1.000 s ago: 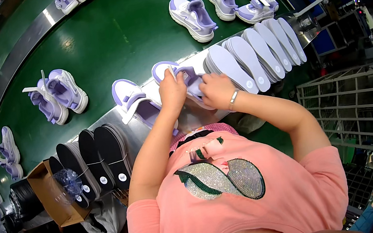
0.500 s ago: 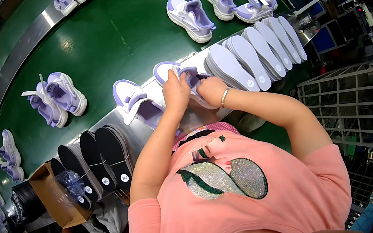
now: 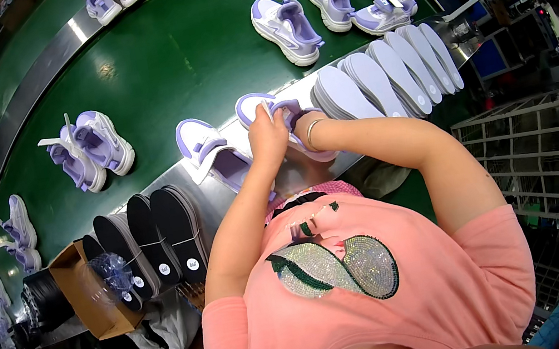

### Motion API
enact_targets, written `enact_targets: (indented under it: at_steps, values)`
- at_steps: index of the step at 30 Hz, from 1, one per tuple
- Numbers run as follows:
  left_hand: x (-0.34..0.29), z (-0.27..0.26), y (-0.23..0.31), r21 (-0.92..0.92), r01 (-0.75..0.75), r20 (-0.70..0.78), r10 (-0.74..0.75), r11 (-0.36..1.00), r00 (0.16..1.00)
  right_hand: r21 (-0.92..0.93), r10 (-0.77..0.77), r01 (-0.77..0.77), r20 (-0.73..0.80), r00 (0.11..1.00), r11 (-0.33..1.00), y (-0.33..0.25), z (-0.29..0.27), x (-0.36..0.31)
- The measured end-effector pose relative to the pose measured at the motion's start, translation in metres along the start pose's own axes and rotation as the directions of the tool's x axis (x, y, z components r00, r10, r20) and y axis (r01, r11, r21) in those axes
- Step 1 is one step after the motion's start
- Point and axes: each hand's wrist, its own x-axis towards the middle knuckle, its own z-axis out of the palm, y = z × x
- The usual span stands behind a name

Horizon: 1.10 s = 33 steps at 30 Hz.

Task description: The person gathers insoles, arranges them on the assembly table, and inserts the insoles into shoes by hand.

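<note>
A white and lilac sneaker (image 3: 250, 107) lies on the metal ledge in front of me, toe pointing away. My left hand (image 3: 269, 136) is closed on its pale strap or tongue, pinching it upward. Into the shoe's opening reaches my right hand (image 3: 303, 126), its fingers hidden inside and a bracelet at the wrist. Whether it holds anything in there does not show. Just left of it sits a matching sneaker (image 3: 196, 136) with its strap folded open, partly covered by my left forearm.
White insoles (image 3: 347, 96) stand in several stacks on the right of the ledge; black insole bundles (image 3: 176, 230) are at the left beside an open cardboard box (image 3: 80, 291). More sneakers (image 3: 287, 29) rest on the green belt (image 3: 176, 60). A wire rack (image 3: 522, 153) stands at right.
My right hand has pushed deeper into the shoe, its fingers dropping out of sight. My left hand keeps its hold on the strap or tongue. The whole view has shifted slightly.
</note>
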Motion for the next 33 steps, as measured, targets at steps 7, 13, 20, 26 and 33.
enact_targets:
  at_steps: [7,13,20,26,33]
  values:
    - [0.004,0.002,0.002,0.022,0.000,0.022,-0.001,1.000,1.000,-0.130,-0.174,0.192,0.137,0.975,0.973,0.016,0.001,-0.004]
    - [0.001,0.005,0.005,0.042,-0.030,-0.024,0.031,0.999,0.999,0.025,-0.176,0.174,0.172,0.969,0.984,0.028,0.012,-0.043]
    - [-0.015,0.003,-0.001,-0.113,0.166,0.083,-0.157,0.980,0.984,0.387,-0.229,0.318,-0.259,0.938,0.865,0.043,0.011,-0.050]
    - [-0.034,-0.011,0.007,-0.090,0.149,0.057,-0.145,0.985,0.988,0.504,-0.120,0.462,-0.571,0.812,0.730,0.058,-0.028,-0.105]
    - [-0.022,0.008,0.008,-0.188,0.069,0.061,-0.058,0.980,0.996,0.042,-0.215,0.223,-0.132,0.968,0.974,0.024,0.037,-0.053]
